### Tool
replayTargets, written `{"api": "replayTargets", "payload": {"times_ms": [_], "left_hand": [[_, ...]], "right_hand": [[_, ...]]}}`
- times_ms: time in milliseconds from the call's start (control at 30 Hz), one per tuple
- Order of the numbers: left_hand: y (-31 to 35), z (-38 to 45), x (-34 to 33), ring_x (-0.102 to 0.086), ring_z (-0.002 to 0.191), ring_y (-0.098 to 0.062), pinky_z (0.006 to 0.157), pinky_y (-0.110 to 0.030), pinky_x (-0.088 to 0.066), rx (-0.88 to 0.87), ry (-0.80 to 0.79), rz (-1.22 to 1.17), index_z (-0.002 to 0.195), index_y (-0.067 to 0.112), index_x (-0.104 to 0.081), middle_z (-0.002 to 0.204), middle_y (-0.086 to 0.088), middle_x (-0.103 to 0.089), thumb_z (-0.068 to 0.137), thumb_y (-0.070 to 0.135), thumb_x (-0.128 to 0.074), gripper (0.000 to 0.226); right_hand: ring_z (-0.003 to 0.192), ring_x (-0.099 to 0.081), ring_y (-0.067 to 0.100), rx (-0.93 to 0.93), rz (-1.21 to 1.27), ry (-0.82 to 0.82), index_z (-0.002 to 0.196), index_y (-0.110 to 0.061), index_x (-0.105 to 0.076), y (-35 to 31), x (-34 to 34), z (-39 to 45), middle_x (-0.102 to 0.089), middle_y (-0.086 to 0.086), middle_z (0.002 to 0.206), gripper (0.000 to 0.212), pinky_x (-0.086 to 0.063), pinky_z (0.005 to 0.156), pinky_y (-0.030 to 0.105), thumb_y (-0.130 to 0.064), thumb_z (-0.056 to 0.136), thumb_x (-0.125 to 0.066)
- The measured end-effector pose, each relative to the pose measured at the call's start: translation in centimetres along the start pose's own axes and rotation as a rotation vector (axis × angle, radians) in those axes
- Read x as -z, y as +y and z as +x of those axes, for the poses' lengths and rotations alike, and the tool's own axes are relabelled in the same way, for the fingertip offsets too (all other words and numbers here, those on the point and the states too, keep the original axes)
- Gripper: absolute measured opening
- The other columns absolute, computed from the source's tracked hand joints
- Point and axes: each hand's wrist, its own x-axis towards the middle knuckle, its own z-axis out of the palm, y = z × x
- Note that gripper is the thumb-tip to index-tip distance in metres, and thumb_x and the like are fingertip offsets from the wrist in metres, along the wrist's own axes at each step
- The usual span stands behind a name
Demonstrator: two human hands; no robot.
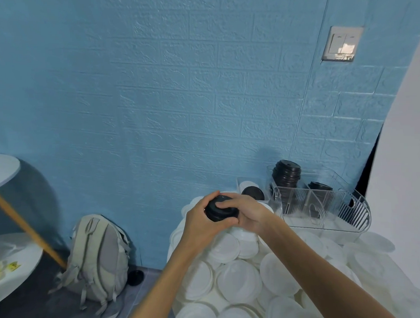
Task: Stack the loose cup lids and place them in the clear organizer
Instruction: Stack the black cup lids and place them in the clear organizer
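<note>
A short stack of black lids (220,209) is gripped from the left by the left hand (201,222) and from the right by the right hand (247,213), fingers curled round it, above a heap of white lids (239,279). To the far right, the clear organizer (325,209) is seen holding a tall black lid stack (286,174) and a shorter one (320,186). A grey backpack (98,258) is propped against the wall at left.

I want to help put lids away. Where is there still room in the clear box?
The clear organizer looks free in its front slots, between the ribbed dividers and the rounded right end. The back is crowded: a tall black lid stack. All around, white lids cover the table.
</note>
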Motion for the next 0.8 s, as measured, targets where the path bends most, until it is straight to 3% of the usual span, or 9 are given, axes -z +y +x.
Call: {"api": "replayTargets", "payload": {"times_ms": [100, 267, 367, 500, 600, 667, 800], "left_hand": [[-0.2, 0.1, -0.4, -0.063, 0.109, 0.009, 0.091, -0.01, -0.048, 0.02, -0.005, -0.016, 0.133, 0.033, -0.063, 0.12, 0.02, -0.069, 0.059, 0.025, -0.097, 0.082], [0.3, 0.8, -1.0, -0.059, 0.104, 0.016, 0.087, -0.007, -0.047, 0.04, -0.059, 0.036, 0.133, 0.032, -0.058, 0.116, 0.024, -0.066, 0.064, 0.023, -0.097, 0.08], [0.5, 1.2, -1.5, -0.059, 0.1, 0.015, 0.084, -0.005, -0.046, 0.027, -0.038, 0.098, 0.129, 0.033, -0.06, 0.111, 0.023, -0.068, 0.061, 0.028, -0.097, 0.077], [0.4, 1.6, -2.0, -0.06, 0.1, 0.014, 0.085, -0.008, -0.047, 0.004, -0.004, 0.132, 0.124, 0.034, -0.062, 0.107, 0.024, -0.069, 0.059, 0.035, -0.098, 0.074], [0.3, 1.6, -2.4, -0.057, 0.108, 0.01, 0.092, -0.013, -0.047, -0.024, -0.003, 0.166, 0.133, 0.037, -0.056, 0.118, 0.021, -0.063, 0.062, 0.038, -0.095, 0.081], [0.4, 1.7, -2.9, -0.054, 0.112, 0.011, 0.09, -0.008, -0.044, -0.031, -0.029, 0.154, 0.137, 0.038, -0.053, 0.124, 0.016, -0.056, 0.063, 0.035, -0.095, 0.085], [0.5, 1.8, -3.7, -0.057, 0.108, 0.012, 0.087, -0.008, -0.047, -0.036, -0.032, 0.103, 0.132, 0.04, -0.056, 0.121, 0.022, -0.06, 0.058, 0.034, -0.098, 0.085]], "right_hand": [[0.103, -0.071, 0.03, 0.02, 0.04, 0.066, 0.126, 0.0, -0.066, 0.1, 0.2, -0.1, -0.07, 0.024, 0.12, 0.04, -0.06, 0.073, 0.033, 0.005, 0.086, -0.07], [0.097, -0.074, 0.03, 0.013, 0.114, 0.169, 0.134, -0.004, -0.058, 0.4, 0.7, -0.4, -0.072, 0.02, 0.116, 0.058, -0.059, 0.066, 0.033, 0.004, 0.08, -0.078], [0.098, -0.071, 0.028, 0.032, 0.083, 0.121, 0.131, 0.002, -0.061, 0.2, 0.9, -0.8, -0.07, 0.021, 0.114, 0.047, -0.059, 0.071, 0.035, 0.001, 0.086, -0.073], [0.102, -0.07, 0.027, 0.03, 0.022, 0.086, 0.124, -0.002, -0.069, -0.3, 1.4, -1.9, -0.072, 0.02, 0.114, 0.032, -0.055, 0.091, 0.041, -0.004, 0.091, -0.07], [0.098, -0.072, 0.022, 0.002, -0.023, 0.084, 0.123, -0.01, -0.071, -0.8, 1.5, -2.6, -0.075, 0.012, 0.11, 0.03, -0.059, 0.084, 0.034, -0.007, 0.093, -0.069], [0.099, -0.071, 0.024, 0.025, -0.019, 0.071, 0.125, -0.008, -0.07, -0.8, 1.7, -2.7, -0.073, 0.014, 0.111, 0.032, -0.059, 0.082, 0.034, -0.003, 0.094, -0.067], [0.109, -0.067, 0.033, 0.041, -0.031, 0.022, 0.127, -0.002, -0.067, -0.6, 2.3, -2.7, -0.068, 0.026, 0.122, 0.034, -0.051, 0.098, 0.047, -0.001, 0.093, -0.065]]}}
